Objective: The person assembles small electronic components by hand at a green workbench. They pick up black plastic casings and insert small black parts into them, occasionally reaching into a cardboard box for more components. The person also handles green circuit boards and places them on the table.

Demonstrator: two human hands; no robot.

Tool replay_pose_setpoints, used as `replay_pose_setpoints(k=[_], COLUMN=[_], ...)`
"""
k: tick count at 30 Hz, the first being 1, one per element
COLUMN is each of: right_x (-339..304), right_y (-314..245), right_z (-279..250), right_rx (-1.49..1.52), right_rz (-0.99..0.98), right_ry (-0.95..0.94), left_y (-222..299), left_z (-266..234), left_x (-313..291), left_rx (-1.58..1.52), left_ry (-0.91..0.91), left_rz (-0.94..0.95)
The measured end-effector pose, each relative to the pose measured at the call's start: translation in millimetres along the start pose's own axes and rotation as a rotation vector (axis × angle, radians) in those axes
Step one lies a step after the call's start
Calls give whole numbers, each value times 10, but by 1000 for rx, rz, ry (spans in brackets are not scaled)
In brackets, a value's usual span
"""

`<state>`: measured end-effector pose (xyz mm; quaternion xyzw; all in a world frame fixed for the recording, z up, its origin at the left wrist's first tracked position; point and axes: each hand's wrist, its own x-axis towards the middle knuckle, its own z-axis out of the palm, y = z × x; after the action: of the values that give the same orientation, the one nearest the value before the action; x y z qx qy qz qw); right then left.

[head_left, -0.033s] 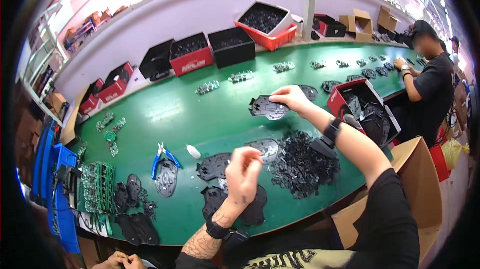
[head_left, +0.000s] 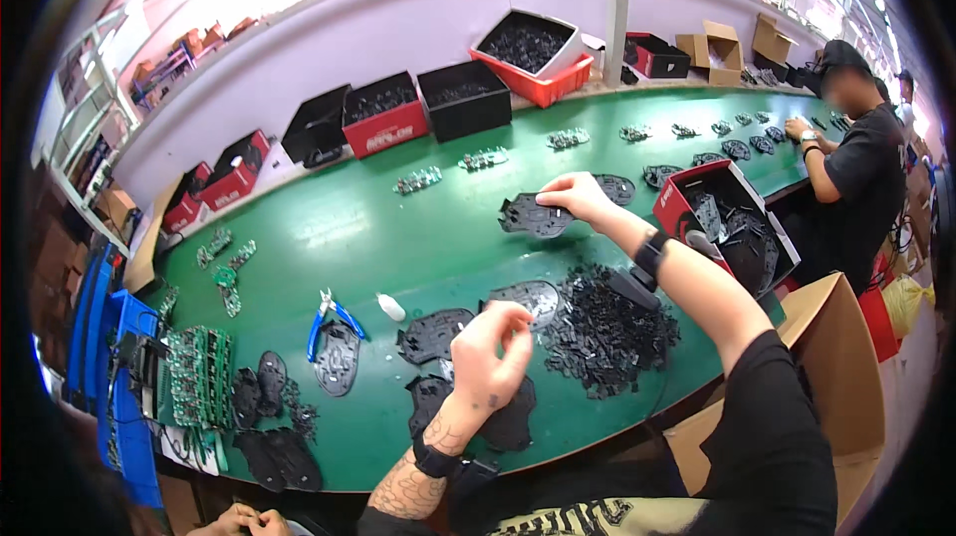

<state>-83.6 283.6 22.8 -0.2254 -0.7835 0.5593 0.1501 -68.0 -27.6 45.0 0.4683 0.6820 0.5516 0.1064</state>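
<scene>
My right hand (head_left: 578, 196) pinches a black plastic mouse shell (head_left: 531, 216) by its right end, over the middle of the green table. Closer to me, my left hand (head_left: 493, 357) is raised with its fingers curled together; whatever lies between the fingertips, if anything, is too small to make out. Beneath and around it lie more black shells, one (head_left: 434, 335) just left of the fingers and a greyer one (head_left: 528, 299) behind them. A heap of small black plastic parts (head_left: 607, 337) spreads to the right of this hand.
Blue-handled pliers (head_left: 334, 322) rest on a shell, beside a small white bottle (head_left: 390, 308). Green circuit boards (head_left: 199, 377) are stacked at left; others (head_left: 484, 159) line the far side. A red box of black parts (head_left: 727, 222) stands right, near a co-worker (head_left: 846, 137).
The view has shifted slightly. The shell in my right hand is tilted a little differently, and my left hand's curled fingers have moved slightly to the right.
</scene>
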Motion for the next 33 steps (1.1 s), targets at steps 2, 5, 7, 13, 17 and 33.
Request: replay_pose_setpoints(k=[2,5,7,13,17,33], right_x=[281,570,569,345,-225,-1537], right_y=[173,310,323,-40,-410,190], right_z=[40,358,424,8,-201,-470], right_rx=[-197,-348,-370,-588,-246,-755], right_rz=[10,-65,-79,-189,-261,-300], right_ry=[47,71,55,169,-126,-90], left_y=[130,125,92,31,-76,45], left_z=[-128,-273,-360,-236,-198,-143], left_x=[85,4,-61,-54,-64,-24], left_rx=[459,557,609,728,690,525], left_ry=[-239,-448,-533,-624,-613,-671], left_rz=[130,111,100,91,105,52])
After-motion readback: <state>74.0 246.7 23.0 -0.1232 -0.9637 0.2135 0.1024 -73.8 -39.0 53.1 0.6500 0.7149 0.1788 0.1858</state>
